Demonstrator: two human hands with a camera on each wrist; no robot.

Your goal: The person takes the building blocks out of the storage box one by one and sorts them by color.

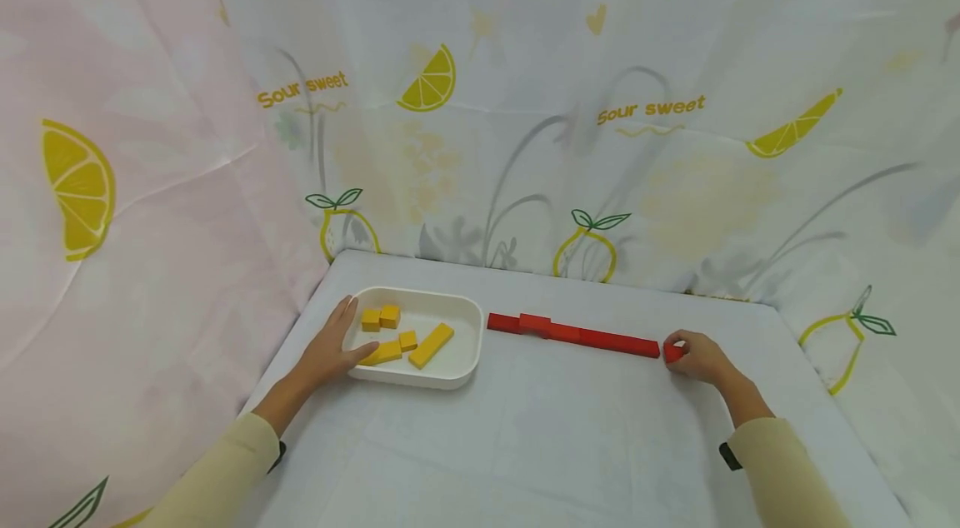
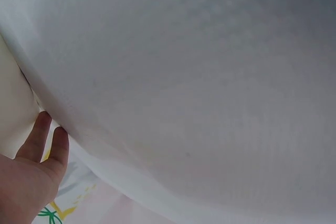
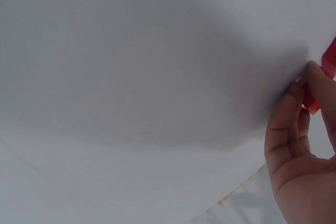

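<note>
At the left stands a white tray [image 1: 450,382] with several yellow blocks [image 1: 431,346] in it. My left hand [image 1: 327,351] rests at its left end, fingers extended along the side and thumb reaching over the rim near a yellow block. The left wrist view shows two fingers [image 2: 56,153] of it stretched out against the pale tray wall. On the right, my right hand [image 1: 697,356] pinches a small red block [image 1: 673,352] between thumb and fingers. This block is at the right end of a row of red blocks [image 1: 618,342], with a narrow gap between them.
A white cloth [image 1: 555,436] covers the table. Behind it hangs a lemon-print curtain [image 1: 510,178], and a pinkish curtain [image 1: 165,261] hangs along the left side. The red row begins just right of the tray; one block in it sits slightly out of line.
</note>
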